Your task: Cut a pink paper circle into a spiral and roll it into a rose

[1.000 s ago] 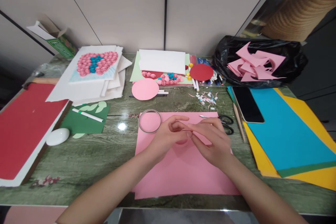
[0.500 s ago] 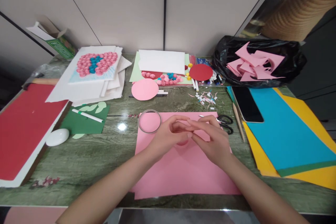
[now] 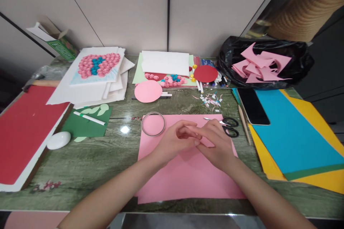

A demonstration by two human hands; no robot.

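Over a large pink paper sheet (image 3: pixel 166 182), my two hands meet with fingertips pinched together. My left hand (image 3: pixel 178 141) is curled, thumb against the fingers, on what looks like a small pink paper strip, mostly hidden by the fingers. Thumb and index finger of my right hand (image 3: pixel 216 143) close at the same spot. Just left of the hands, a roll of tape (image 3: pixel 142 124) lies flat on the sheet's corner. Scissors with black handles (image 3: pixel 231 131) rest behind my right hand, their blades pointing left.
Rolled pink and blue paper flowers (image 3: pixel 87 67) cover a white board at back left. A pink paper circle (image 3: pixel 148 91) and a red one (image 3: pixel 205 74) lie behind. Right are a black bag (image 3: pixel 228 53) of pink scraps, a phone (image 3: pixel 254 105), a pencil (image 3: pixel 244 125) and blue paper (image 3: pixel 295 136).
Both hands shift slightly while the fingers stay together. A pink curl seen below the fingers before is now hidden. More of the scissors shows beside my right hand.
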